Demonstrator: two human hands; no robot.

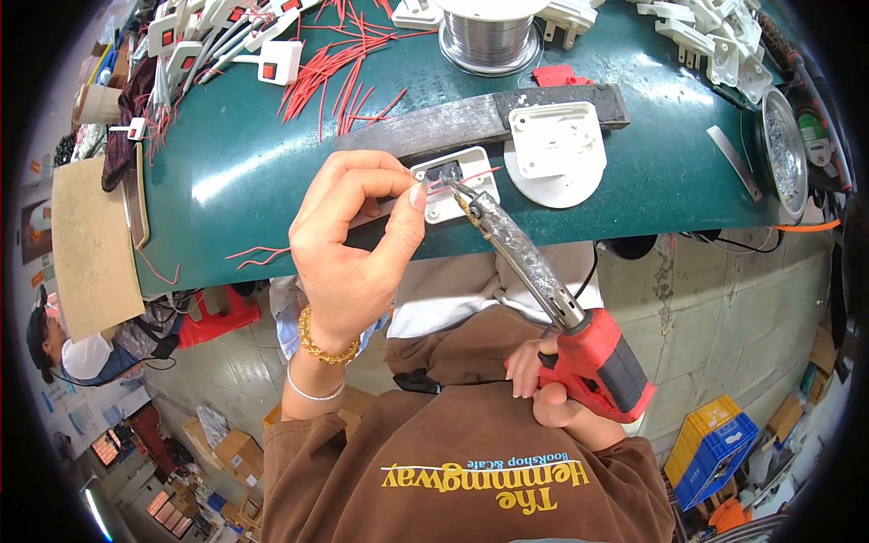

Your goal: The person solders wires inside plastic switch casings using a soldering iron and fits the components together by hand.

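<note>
My left hand [353,231] is closed in a pinch at a thin red wire [480,174], over an open white plastic housing [466,204] with a dark part [444,172] inside. The wire's end sticks out past the housing's right side. My right hand [541,376] is wrapped round the red and black handle of a soldering gun [593,362]. Its metal barrel slants up and left, and the tip meets the wire area just beside my left fingertips. Whether the tip touches the wire or the dark part is hard to tell.
A dark metal bar [425,122] lies behind the housing, with a white square cover [557,136] on its right part. Farther back are a solder wire spool [489,41], loose red wires [339,77], switch housings [276,63] and plug parts [715,41]. A metal bowl [784,154] sits right.
</note>
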